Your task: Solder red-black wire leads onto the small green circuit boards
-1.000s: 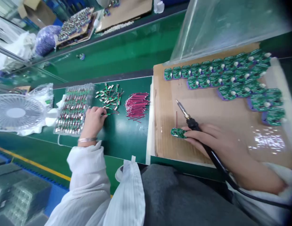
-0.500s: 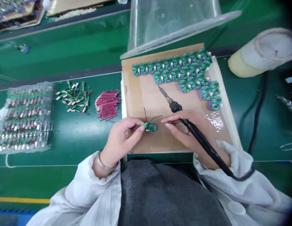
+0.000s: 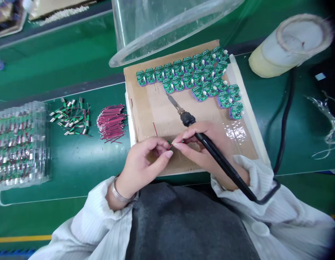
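Left hand (image 3: 144, 159): fingers bent close to the thumb, beside a thin wire (image 3: 172, 146); the rest is hidden, so I cannot tell if they grip.
Right hand (image 3: 207, 144): wrapped on the iron (image 3: 221, 160), its fingertips pinching too, almost at the left ones.
Thin wire: red and bendy, between the two sets of fingertips, over the cardboard (image 3: 164, 112).
Iron: smooth black stick with a bumpy grip and a pointy metal tip, aimed up and left.
Standing wire (image 3: 154, 129): red, straight and skinny, just past the left fingers.
Cardboard: flat, brown and dull, with a shiny clear patch (image 3: 234, 131) on it.
Boards (image 3: 197, 74): small, green, round-cornered, in slanting rows at the cardboard's far and right sides, with white bumps.
Red wires (image 3: 111, 122): short and thin, in one pile left of the cardboard.
Metal bits (image 3: 72, 117): shiny silver with green parts, in a messy heap.
Tray (image 3: 21, 148): clear, ridged plastic, full of silver, green and red bits.
Pot (image 3: 275, 50): round, white and yellowish, with a thick rim.
Bench (image 3: 75, 162): smooth, shiny green.
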`<state>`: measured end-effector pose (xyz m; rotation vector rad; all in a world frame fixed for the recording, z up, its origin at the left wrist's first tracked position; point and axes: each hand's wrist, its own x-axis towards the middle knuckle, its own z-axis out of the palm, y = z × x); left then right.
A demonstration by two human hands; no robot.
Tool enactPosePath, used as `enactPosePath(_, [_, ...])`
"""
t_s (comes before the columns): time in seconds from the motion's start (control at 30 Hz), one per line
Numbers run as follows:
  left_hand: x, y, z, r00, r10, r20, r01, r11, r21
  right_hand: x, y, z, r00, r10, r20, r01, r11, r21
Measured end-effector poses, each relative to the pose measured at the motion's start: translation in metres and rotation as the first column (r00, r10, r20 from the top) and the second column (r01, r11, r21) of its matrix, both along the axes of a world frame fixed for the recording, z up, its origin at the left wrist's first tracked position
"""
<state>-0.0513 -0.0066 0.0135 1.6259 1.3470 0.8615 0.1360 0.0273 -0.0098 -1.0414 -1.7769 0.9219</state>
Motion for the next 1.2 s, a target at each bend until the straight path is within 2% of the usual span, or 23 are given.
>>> enactPosePath(0.1, [0.006,0.002,0.0,0.999,-0.003,0.038,0.004,1.0,-0.009,-0.001,-0.002,-0.002,0.999,-0.013,-0.047,0.011,0.999,-0.043])
enactPosePath(0.23, [0.007,0.002,-0.003,0.992,0.0,0.125,0.01,0.996,-0.085,-0.002,-0.004,-0.009,0.986,-0.013,-0.165,-0.006,0.993,-0.115])
enactPosePath(0.37, [0.008,0.0,-0.006,0.977,0.035,0.209,-0.008,0.992,-0.125,-0.002,-0.005,-0.012,0.975,-0.018,-0.22,-0.012,0.991,-0.136])
enactPosePath(0.5, [0.009,-0.001,-0.006,0.975,0.065,0.211,-0.044,0.993,-0.105,-0.002,-0.005,-0.012,0.959,0.004,-0.282,-0.044,0.989,-0.138])
enactPosePath(0.63, [0.012,-0.002,-0.004,0.985,0.096,0.144,-0.084,0.993,-0.088,-0.002,-0.006,-0.012,0.971,-0.024,-0.239,-0.003,0.994,-0.11])
enactPosePath(0.77, [0.014,-0.003,-0.003,0.99,0.118,0.079,-0.117,0.993,-0.015,-0.002,-0.006,-0.011,0.982,-0.029,-0.187,0.013,0.996,-0.085])
enactPosePath(0.83, [0.015,-0.004,-0.004,0.988,0.111,0.107,-0.112,0.994,-0.005,-0.002,-0.006,-0.01,0.982,-0.026,-0.189,0.012,0.997,-0.072])
enactPosePath(0.97, [0.016,-0.005,-0.007,0.956,0.135,0.262,-0.116,0.989,-0.086,-0.002,-0.006,-0.006,0.982,-0.043,-0.183,0.04,0.999,-0.02])
enactPosePath(1.03, [0.016,-0.005,-0.009,0.946,0.141,0.291,-0.114,0.988,-0.108,-0.003,-0.006,-0.004,0.979,-0.039,-0.199,0.037,0.999,-0.013])
enactPosePath(1.2, [0.014,-0.003,-0.006,0.971,0.103,0.216,-0.084,0.992,-0.095,-0.004,-0.006,-0.002,0.934,0.008,-0.356,-0.073,0.983,-0.168])
